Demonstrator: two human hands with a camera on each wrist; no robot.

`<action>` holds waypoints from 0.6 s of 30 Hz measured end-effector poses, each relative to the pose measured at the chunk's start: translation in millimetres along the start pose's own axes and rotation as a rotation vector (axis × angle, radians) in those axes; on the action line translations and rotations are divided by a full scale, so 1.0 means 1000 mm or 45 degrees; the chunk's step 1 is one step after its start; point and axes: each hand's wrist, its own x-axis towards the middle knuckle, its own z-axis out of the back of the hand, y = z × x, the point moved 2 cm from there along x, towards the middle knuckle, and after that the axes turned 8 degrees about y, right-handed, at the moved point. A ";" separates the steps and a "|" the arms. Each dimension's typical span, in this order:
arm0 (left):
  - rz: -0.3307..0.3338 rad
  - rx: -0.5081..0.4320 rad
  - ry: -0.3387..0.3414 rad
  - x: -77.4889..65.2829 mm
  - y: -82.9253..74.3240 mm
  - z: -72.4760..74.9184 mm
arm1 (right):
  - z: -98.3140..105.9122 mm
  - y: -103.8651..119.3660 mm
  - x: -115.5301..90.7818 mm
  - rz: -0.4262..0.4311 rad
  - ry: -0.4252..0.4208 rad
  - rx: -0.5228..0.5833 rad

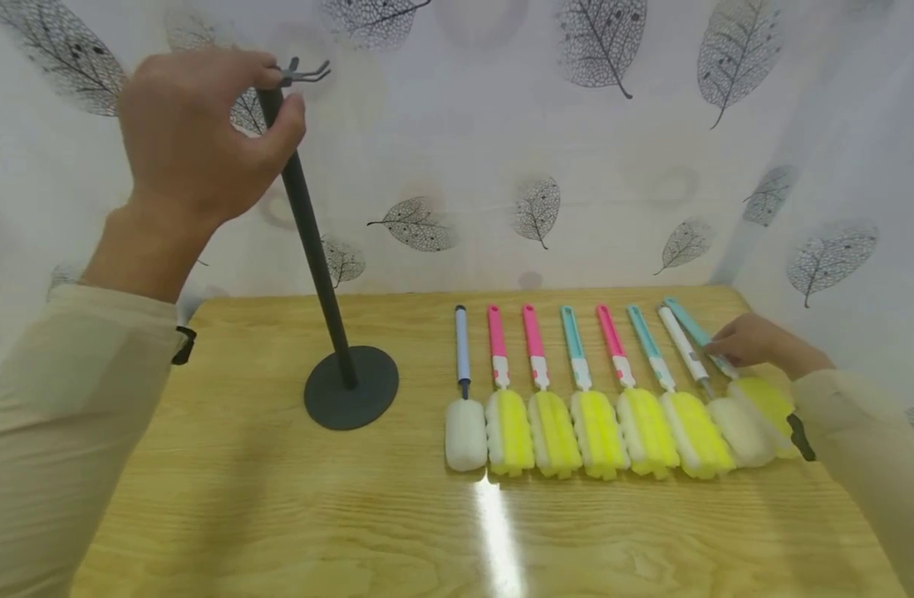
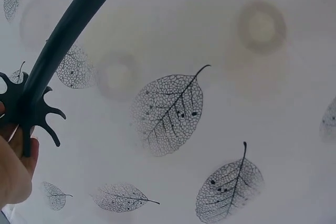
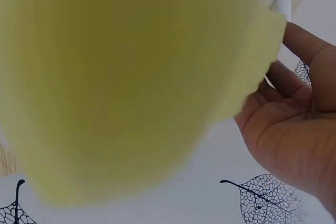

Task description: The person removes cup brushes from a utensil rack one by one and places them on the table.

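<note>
My left hand [image 1: 195,137] holds the top of a dark hook stand [image 1: 313,241], thumb and forefinger at its small curved hooks [image 1: 306,75]. In the left wrist view the hooks [image 2: 39,114] spread around the pole, with fingertips behind them. The stand's round base [image 1: 375,390] rests on the table, and its pole leans left in the head view. At the far right, my right hand [image 1: 756,345] pinches the teal-handled sponge brush [image 1: 687,320] low on its handle. Its yellow sponge head [image 3: 126,77] fills much of the right wrist view, blurred and hiding part of the fingers.
Several sponge brushes lie in a row, handles away from me: a blue-handled one [image 1: 463,349], pink ones [image 1: 497,332], teal ones [image 1: 572,332] and a white-handled one [image 1: 681,340] beside the right hand. A leaf-print curtain [image 1: 457,149] hangs behind the wooden table [image 1: 337,523].
</note>
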 end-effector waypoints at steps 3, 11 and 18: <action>0.033 -0.052 0.052 0.001 -0.001 -0.005 | -0.003 0.000 -0.004 -0.017 0.051 0.040; 0.061 -0.074 -0.042 -0.007 -0.001 -0.016 | 0.005 0.028 -0.027 0.065 -0.098 0.031; 0.103 -0.293 -0.402 -0.039 -0.030 -0.036 | 0.008 0.074 -0.034 0.136 -0.393 0.065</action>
